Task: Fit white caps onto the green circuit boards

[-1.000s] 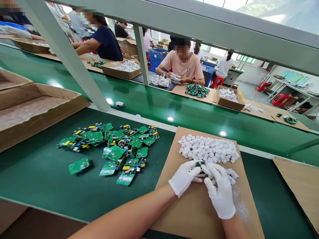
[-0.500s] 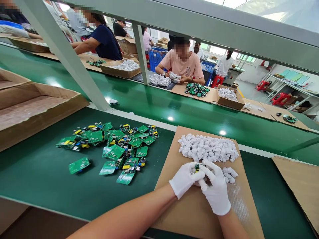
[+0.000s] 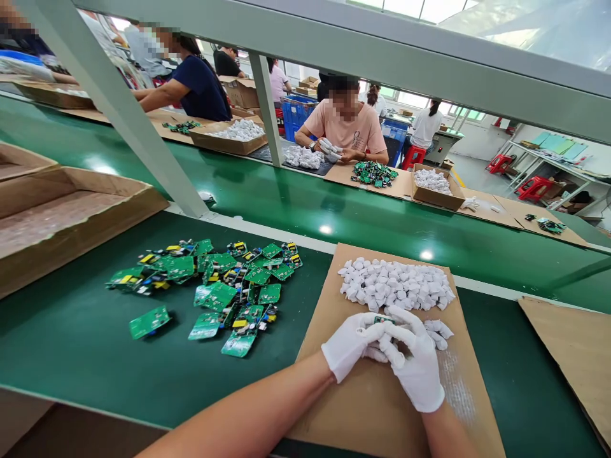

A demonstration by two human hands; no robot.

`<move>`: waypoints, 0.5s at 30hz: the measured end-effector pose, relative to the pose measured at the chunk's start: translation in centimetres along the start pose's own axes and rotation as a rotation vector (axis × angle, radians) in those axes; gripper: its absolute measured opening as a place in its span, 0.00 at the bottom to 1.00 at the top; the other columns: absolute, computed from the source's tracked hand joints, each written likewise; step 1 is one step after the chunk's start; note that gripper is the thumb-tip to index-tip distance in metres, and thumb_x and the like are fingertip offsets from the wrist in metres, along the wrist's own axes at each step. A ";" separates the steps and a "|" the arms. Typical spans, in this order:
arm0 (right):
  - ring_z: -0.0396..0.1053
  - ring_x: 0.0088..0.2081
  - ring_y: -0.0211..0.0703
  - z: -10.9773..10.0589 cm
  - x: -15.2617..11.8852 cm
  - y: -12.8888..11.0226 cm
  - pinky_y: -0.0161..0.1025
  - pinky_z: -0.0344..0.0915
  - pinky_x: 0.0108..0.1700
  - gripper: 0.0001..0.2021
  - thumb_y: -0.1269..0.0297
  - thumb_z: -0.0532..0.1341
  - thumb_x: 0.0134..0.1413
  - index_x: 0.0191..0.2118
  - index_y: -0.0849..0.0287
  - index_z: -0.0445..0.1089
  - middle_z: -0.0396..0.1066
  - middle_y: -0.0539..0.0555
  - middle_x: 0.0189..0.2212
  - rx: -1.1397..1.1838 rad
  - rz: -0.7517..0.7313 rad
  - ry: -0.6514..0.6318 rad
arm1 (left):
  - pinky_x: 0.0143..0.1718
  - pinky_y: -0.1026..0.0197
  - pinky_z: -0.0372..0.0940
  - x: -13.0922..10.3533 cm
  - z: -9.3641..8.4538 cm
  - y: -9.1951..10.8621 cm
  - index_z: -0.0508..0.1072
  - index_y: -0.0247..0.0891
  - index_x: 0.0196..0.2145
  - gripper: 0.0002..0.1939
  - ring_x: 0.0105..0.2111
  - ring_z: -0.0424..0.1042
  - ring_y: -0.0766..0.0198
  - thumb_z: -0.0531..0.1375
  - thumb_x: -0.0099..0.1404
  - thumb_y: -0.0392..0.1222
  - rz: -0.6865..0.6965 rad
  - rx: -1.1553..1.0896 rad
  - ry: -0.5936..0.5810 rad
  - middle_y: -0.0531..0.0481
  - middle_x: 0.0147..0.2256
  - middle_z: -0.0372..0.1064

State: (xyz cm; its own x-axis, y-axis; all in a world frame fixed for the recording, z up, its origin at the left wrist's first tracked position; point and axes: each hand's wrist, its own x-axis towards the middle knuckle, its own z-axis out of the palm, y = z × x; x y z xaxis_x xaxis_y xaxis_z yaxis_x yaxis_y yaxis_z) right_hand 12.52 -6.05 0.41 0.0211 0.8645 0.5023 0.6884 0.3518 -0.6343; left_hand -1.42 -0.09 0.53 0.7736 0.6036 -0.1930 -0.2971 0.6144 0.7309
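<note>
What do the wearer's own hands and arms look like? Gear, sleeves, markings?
Left hand and right hand: each in a plain white, close-fitting fabric glove, fingers covered where visible, cuff ending at the wrist. No logo or print that I can see. Left forearm and right forearm are bare in view: no sleeves, watch or cables showing.

Electronics factory: piled circuit boards (image 3: pixel 217 296), co-workers (image 3: pixel 357 132)

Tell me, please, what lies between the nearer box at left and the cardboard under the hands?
The head view shows green circuit boards, most heaped, one apart, on the dark green surface.
</note>
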 end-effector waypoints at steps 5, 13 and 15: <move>0.65 0.50 0.51 0.4 -0.1 0.0 0.47 0.67 0.48 0.25 0.61 0.57 0.54 0.58 0.57 0.56 0.63 0.61 0.53 0.172 0.202 0.015 | 0.28 0.65 0.64 -0.1 0.7 0.3 0.69 0.33 0.28 0.13 0.26 0.66 0.67 0.63 0.51 0.47 0.080 0.145 0.121 0.49 0.26 0.66; 0.72 0.41 0.46 1.3 -0.3 0.2 0.36 0.70 0.41 0.20 0.62 0.58 0.52 0.52 0.60 0.66 0.74 0.57 0.42 0.050 0.334 -0.079 | 0.32 0.62 0.64 -0.7 1.0 0.3 0.70 0.33 0.32 0.16 0.28 0.66 0.66 0.58 0.56 0.50 0.117 0.227 0.127 0.49 0.27 0.67; 0.72 0.41 0.47 1.2 -0.3 0.1 0.36 0.69 0.42 0.21 0.61 0.58 0.52 0.52 0.60 0.66 0.74 0.57 0.41 0.071 0.352 -0.087 | 0.32 0.61 0.64 -0.6 0.7 0.0 0.69 0.32 0.30 0.15 0.27 0.66 0.66 0.59 0.55 0.49 0.092 0.204 0.117 0.49 0.27 0.66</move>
State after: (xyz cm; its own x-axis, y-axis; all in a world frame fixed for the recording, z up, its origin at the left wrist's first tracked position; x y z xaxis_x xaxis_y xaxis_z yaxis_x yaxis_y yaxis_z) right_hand 11.74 -5.82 -0.47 0.1834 0.9633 0.1959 0.5978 0.0488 -0.8001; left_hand -1.50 -0.75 1.10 0.6749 0.7143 -0.1853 -0.2353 0.4463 0.8634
